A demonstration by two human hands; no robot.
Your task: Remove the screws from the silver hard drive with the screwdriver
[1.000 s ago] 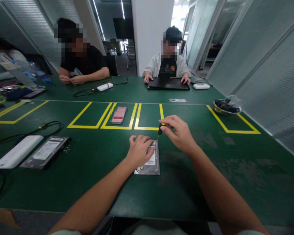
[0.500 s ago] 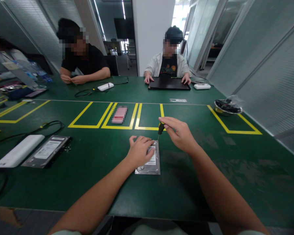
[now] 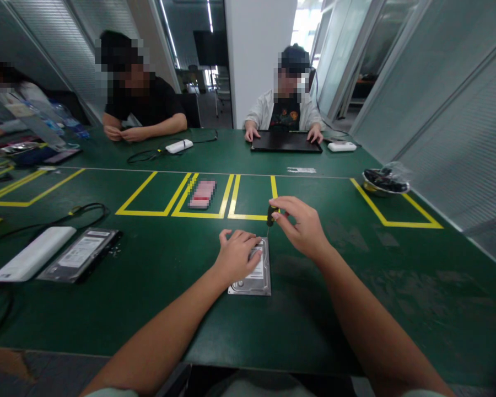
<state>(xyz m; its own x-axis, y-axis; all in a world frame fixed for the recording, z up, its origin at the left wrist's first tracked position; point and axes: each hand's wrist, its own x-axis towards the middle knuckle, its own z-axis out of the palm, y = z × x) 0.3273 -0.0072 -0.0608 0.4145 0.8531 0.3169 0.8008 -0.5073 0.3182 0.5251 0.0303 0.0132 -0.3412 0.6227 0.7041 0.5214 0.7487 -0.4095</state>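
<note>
Silver hard drive (image 3: 254, 275) lies flat on the green bench (image 3: 355, 309), its far-left part pressed under the left hand (image 3: 236, 255), fingers spread flat. Right hand (image 3: 301, 226) pinches a small screwdriver (image 3: 269, 218) upright over the drive's far right corner. Bare bench lies right and near. Two drives in view: a second hard drive (image 3: 80, 255) far left, beside one white box (image 3: 33, 252)
</note>
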